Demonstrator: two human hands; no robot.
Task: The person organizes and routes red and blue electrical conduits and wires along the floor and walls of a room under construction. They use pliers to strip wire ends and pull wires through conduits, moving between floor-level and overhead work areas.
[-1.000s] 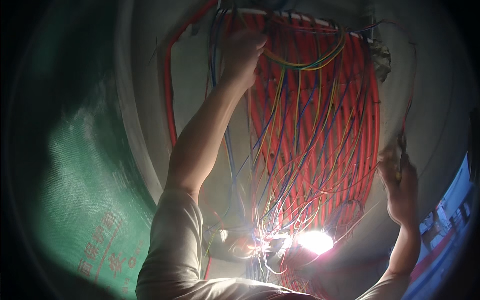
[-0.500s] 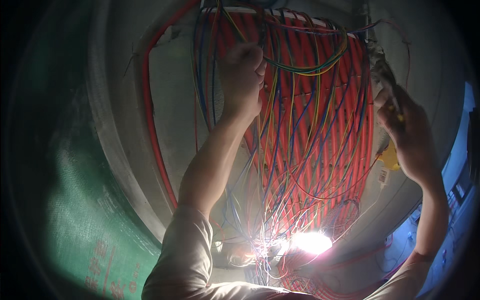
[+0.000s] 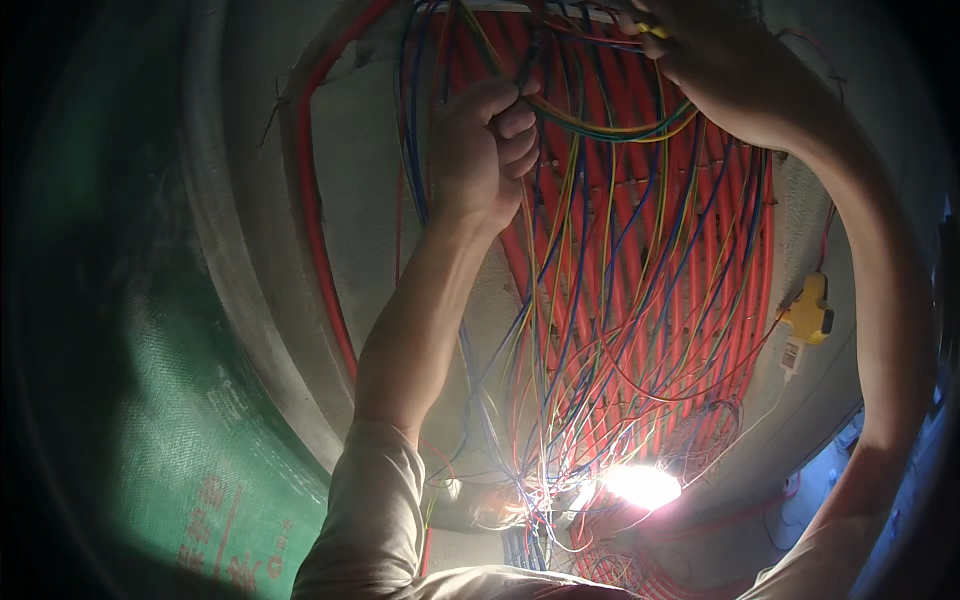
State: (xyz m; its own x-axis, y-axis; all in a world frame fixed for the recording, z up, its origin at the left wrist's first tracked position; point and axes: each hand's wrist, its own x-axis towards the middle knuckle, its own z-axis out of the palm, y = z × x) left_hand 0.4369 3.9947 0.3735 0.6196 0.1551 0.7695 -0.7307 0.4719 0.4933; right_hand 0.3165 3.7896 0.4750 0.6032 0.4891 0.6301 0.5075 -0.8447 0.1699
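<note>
My left hand [image 3: 485, 150] is closed in a fist high at the centre, gripping electrical wires. From it a loop of green, blue and yellow wires [image 3: 620, 131] sags to the right. My right hand [image 3: 715, 65] is raised at the upper right, its fingers bent round a tool with yellow on its handle [image 3: 652, 31], apparently pliers; most of the tool is hidden. Behind both hands, rows of red conduits [image 3: 700, 270] run down the wall, with many thin blue, yellow and red wires [image 3: 590, 300] hanging over them.
A bright lamp [image 3: 643, 486] glares below the conduits beside tangled wire ends. A yellow and black power adapter [image 3: 808, 312] with a white plug hangs at the right. One thick red conduit [image 3: 318, 220] bends down the left wall. Green sheeting [image 3: 200, 470] covers the lower left.
My right hand has moved up and left with the tool, from beside the conduits to their upper edge. The left hand stays closed on the wires. The view has shifted slightly.
</note>
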